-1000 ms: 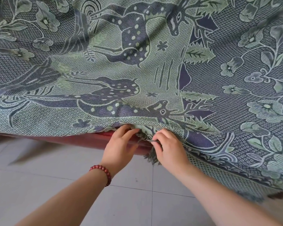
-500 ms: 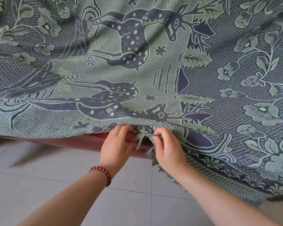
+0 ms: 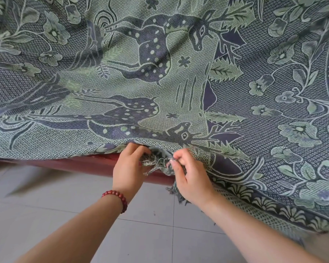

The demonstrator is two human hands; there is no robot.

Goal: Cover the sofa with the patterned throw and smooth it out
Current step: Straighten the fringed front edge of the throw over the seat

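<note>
The patterned throw [image 3: 179, 76], green and dark blue with spotted deer, leaves and flowers, lies spread over the sofa [image 3: 80, 164] and fills most of the view. It covers the seat so fully that only a strip of the sofa's dark red front edge shows beneath the hem on the left. On the right the throw hangs lower, down toward the tiled floor [image 3: 65, 215].

Both hands meet at the front hem near the middle. The left hand [image 3: 129, 168], with a red bead bracelet [image 3: 116, 198] at the wrist, has its fingers curled into the fringe [image 3: 154, 162], gripping a bunch of loose threads. The right hand [image 3: 190, 177] is closed on the fringed edge just beside it, thumb and forefinger pinching the threads, more fringe dangling below its palm. Both forearms reach in from below, palms down.
</note>
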